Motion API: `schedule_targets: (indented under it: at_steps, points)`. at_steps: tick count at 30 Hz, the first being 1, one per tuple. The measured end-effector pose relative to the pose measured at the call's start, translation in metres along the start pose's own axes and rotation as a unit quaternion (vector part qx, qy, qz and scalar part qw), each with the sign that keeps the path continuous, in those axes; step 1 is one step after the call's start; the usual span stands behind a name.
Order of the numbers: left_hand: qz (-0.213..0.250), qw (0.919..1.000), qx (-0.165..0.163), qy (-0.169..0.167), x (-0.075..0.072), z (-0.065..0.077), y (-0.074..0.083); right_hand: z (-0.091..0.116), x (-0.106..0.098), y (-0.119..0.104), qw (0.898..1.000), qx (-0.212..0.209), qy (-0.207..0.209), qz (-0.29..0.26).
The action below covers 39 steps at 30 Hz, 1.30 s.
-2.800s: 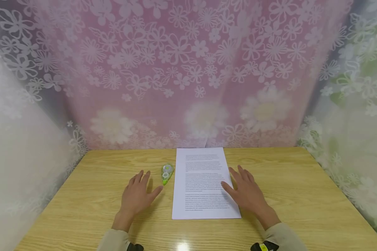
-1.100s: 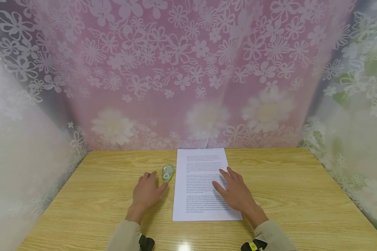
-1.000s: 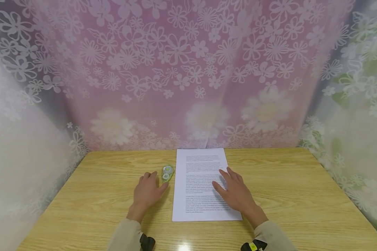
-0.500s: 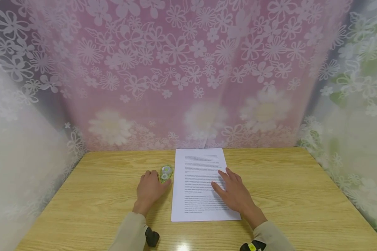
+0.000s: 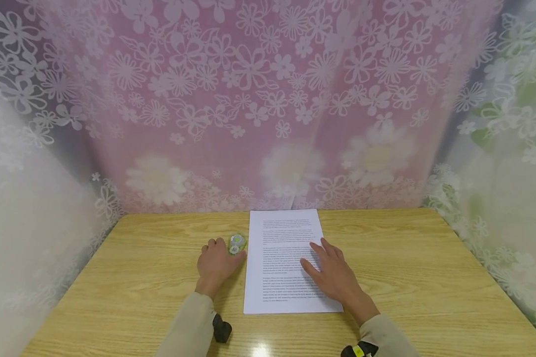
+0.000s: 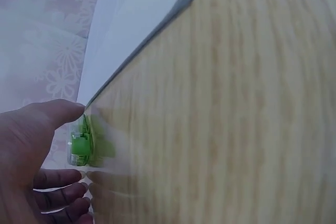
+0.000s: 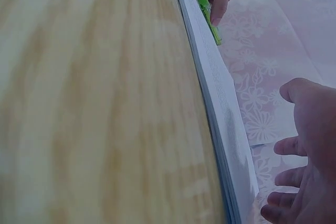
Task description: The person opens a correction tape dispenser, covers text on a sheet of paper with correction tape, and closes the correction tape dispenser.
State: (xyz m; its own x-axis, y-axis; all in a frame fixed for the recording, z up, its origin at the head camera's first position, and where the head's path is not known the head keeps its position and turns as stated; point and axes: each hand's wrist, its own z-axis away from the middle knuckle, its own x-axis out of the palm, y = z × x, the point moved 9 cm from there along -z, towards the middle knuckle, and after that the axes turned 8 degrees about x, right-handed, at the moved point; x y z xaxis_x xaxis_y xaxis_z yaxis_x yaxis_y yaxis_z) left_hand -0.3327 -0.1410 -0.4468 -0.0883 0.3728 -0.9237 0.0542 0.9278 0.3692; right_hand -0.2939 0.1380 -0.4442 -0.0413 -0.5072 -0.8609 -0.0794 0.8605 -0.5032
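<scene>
Green and clear plastic, the correction tape sits between the thumb and curled fingers of the left hand, which pinches it by its sides on the tabletop just left of the printed sheet. The left wrist view shows the thumb on one flank and the fingers tucked round the other, the small body on its edge against the wood. To grip it well, I judge the pinch should sit across the wider middle of the body, clear of the nose, so it comes up level and does not twist out. The right hand lies flat on the sheet, fingers straight and slightly spread, holding nothing, only pressing the paper down. Beyond the paper a pink flowered curtain closes off the back.
</scene>
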Motion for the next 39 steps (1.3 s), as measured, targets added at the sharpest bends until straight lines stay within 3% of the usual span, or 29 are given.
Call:
schedule_targets:
  at_steps: [11, 21, 33, 39]
  points:
    - [-0.032, 0.9993, 0.012, -0.014, 0.009, -0.007, -0.001, 0.000, -0.001, 0.000, 1.000, -0.003, 0.005, 0.004]
    - [-0.025, 0.9996, 0.007, -0.009, 0.011, -0.007, -0.003, 0.001, -0.003, 0.003, 1.000, 0.004, 0.004, 0.002]
    - [0.008, 0.9999, 0.011, 0.002, 0.000, -0.006, -0.008, -0.001, -0.004, 0.006, 0.999, 0.015, -0.010, -0.027]
    - [0.034, 0.9990, 0.027, 0.013, -0.010, -0.003, -0.003, 0.000, -0.002, 0.006, 0.995, 0.025, -0.033, -0.087]
